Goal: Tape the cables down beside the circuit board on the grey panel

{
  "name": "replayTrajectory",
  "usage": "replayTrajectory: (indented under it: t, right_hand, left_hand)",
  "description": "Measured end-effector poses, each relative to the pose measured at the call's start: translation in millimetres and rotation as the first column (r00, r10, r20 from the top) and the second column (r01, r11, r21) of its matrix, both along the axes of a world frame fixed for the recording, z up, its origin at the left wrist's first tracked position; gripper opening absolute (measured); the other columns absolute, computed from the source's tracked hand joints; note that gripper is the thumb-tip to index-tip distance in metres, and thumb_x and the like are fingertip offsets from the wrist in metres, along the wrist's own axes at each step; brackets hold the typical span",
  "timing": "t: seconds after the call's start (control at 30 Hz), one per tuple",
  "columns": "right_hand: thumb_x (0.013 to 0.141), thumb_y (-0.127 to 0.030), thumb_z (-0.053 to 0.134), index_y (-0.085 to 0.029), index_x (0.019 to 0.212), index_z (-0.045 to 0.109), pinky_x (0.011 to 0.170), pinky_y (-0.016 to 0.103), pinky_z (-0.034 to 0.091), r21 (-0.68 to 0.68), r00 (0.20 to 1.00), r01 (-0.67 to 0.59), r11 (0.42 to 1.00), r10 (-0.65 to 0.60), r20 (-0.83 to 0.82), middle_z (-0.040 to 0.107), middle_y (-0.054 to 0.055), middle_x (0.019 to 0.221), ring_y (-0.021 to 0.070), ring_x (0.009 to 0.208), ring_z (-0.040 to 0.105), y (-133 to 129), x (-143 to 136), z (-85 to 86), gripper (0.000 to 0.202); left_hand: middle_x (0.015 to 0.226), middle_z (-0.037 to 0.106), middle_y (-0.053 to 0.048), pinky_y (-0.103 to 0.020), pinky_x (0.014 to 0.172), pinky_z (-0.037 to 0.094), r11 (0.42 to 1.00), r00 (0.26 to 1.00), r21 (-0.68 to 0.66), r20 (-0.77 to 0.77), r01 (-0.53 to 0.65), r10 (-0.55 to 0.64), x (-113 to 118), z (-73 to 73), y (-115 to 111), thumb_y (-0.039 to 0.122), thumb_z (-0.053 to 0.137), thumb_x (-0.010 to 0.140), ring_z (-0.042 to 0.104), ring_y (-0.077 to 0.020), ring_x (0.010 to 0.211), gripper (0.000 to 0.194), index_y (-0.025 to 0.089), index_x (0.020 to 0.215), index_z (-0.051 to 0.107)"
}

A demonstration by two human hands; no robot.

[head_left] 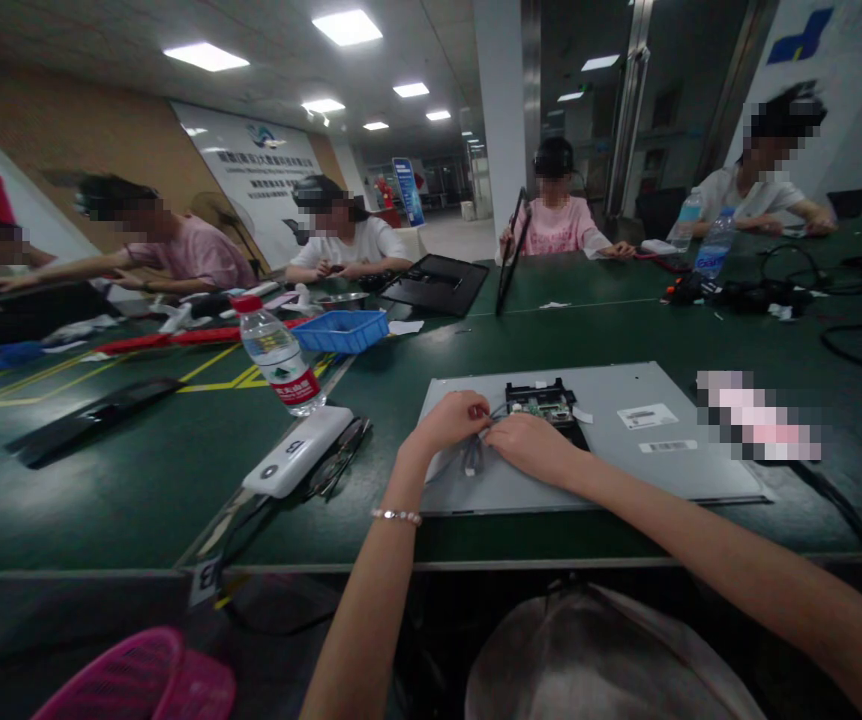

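While left hand (455, 418) and right hand (532, 447) meet over thin cable (471, 458), fingers curl close together; whether either grips it, cannot tell. Step looks like fingertip cable handling beside circuit board (551, 410), on grey panel (626, 385) lying flat on surface (138, 500). Next move seems to call for light, precise touch; hands partly hide cable, black frame (521, 393) crowds board. Farther left: white device (300, 450), glasses (337, 460), bottle (292, 385). Beyond: blue tray (345, 332), seated co-workers.

Passable at twelve o'clock from the display panel (626, 380), over bare tabletop (551, 342); blocked at nine by power bank (300, 452) and eyeglasses (338, 462), at ten by water bottle (281, 360), at three by blurred pink item (761, 415).
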State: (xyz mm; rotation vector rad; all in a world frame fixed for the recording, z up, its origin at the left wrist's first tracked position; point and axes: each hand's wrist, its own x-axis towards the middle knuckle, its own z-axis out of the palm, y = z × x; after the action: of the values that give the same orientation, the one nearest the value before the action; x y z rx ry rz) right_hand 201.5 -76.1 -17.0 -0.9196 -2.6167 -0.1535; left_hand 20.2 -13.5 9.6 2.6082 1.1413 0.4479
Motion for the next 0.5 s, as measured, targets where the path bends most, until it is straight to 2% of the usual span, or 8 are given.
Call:
replayTrajectory:
  t: [0.13,0.3,0.5]
  right_hand:
    - [0.09,-0.01,0.051,-0.011,0.092,0.065,0.087,0.033,0.044,-0.004,1.0,-0.006,1.0,0.006,-0.02,0.069,0.011,0.093,0.0196,0.091,0.064,0,-1,-0.2,0.014]
    - [0.091,-0.011,0.048,-0.01,0.098,0.065,0.089,0.033,0.043,-0.018,0.998,-0.018,1.0,0.016,-0.063,0.068,0.012,0.097,0.0198,0.095,0.062,-2,0,0.3,0.019]
    - [0.089,-0.01,0.047,-0.01,0.103,0.064,0.092,0.033,0.042,-0.087,0.996,-0.051,0.995,0.044,-0.083,0.068,0.013,0.099,0.0198,0.098,0.06,-5,4,5.4,0.022]
  left_hand:
    - [0.079,0.067,-0.003,-0.025,0.072,0.046,0.998,1.0,-0.056,0.015,-0.026,0.027,-4,-0.2,1,0.02,0.06,0.076,0.06,-0.015,0.073,0.015,0.016,0.086,0.069]
    - [0.089,0.069,-0.005,-0.025,0.077,0.048,0.982,0.992,-0.188,0.121,-0.005,0.028,-14,-1.6,4,0.016,0.059,0.073,0.062,-0.0148,0.082,0.026,0.015,0.098,0.066]
    - [0.088,0.068,-0.004,-0.026,0.077,0.049,0.978,0.991,-0.206,0.136,0.017,0.012,-16,-5.0,7,0.01,0.058,0.07,0.062,-0.0135,0.08,0.025,0.015,0.093,0.065]
